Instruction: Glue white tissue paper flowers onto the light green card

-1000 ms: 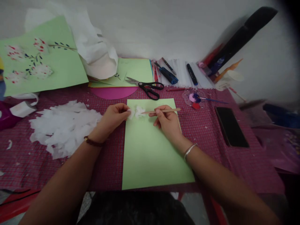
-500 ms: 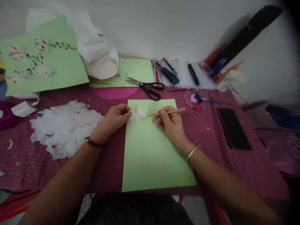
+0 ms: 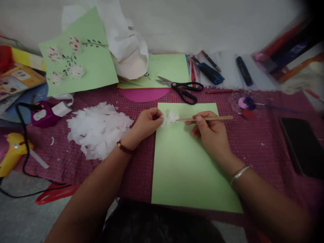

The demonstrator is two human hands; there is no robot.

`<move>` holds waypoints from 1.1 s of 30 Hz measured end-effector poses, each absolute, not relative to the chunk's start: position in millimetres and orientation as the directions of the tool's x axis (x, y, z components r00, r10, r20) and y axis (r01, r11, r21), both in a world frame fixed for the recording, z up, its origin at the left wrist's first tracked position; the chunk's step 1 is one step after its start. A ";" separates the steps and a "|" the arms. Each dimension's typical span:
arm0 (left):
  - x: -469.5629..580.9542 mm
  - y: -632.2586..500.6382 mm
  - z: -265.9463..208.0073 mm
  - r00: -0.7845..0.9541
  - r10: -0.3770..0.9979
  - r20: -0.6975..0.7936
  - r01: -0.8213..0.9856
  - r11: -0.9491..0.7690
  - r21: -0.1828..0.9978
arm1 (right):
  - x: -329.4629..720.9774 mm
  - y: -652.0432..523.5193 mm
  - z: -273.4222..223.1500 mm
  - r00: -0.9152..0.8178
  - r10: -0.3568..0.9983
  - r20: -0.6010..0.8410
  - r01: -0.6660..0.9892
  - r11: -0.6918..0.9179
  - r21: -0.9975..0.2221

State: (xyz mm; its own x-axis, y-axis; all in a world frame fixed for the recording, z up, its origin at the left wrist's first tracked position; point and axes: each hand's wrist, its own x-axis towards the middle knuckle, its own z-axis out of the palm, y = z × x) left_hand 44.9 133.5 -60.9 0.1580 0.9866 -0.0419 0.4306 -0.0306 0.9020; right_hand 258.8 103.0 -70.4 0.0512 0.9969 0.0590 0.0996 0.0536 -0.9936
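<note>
A green sheet of paper (image 3: 187, 162) lies on the checked tablecloth in front of me. Near its top left is a small clump of crumpled white tissue (image 3: 172, 117). My left hand (image 3: 150, 121) is closed at the clump's left side, thumb and finger pinching a small piece of white tissue. From the right, my right hand (image 3: 211, 130) grips a thin wooden stick (image 3: 219, 118) like a pen, its tip at the clump's right edge. To the left of my left wrist spreads a pile of white tissue pieces (image 3: 98, 130).
Black-handled scissors (image 3: 186, 90) lie beyond the sheet. Behind are a stapler (image 3: 211, 73), a marker (image 3: 244, 71) and a finished flower picture (image 3: 78, 64). A purple power socket (image 3: 42, 114) and yellow glue gun (image 3: 12, 153) are left; a phone (image 3: 301, 145) and paint palette (image 3: 244, 103) right.
My view has swung left, so everything sits further right in the picture, and the glue gun now shows. Both hands keep their holds at the tissue clump.
</note>
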 end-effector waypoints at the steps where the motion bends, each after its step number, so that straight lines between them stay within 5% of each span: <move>1: 45.2 133.3 -60.4 0.156 0.987 -0.041 0.438 -0.032 0.899 | 258.8 102.8 -70.1 0.054 0.997 0.056 0.105 0.050 -0.993; 18: 24.8 138.8 -44.4 0.036 0.997 -0.074 0.279 0.061 0.958 | 260.4 103.4 -71.8 0.056 0.997 0.059 0.036 0.057 -0.998; 27: 51.3 144.0 -11.2 0.507 0.859 -0.072 0.552 -0.259 0.792 | 258.0 109.4 -79.0 0.016 0.995 0.096 -0.031 0.096 -0.995; 33: 69.2 157.6 -26.9 0.561 0.820 -0.110 0.636 -0.342 0.692 | 259.4 111.0 -81.3 0.003 0.994 0.112 -0.013 0.112 -0.994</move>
State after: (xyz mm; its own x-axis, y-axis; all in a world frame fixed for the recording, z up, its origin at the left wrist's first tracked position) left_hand 69.2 157.6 -26.9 0.5615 0.8201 -0.1103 0.6358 -0.3422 0.6918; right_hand 259.4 111.0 -81.3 0.0033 0.9937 0.1118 -0.0133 0.1118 -0.9936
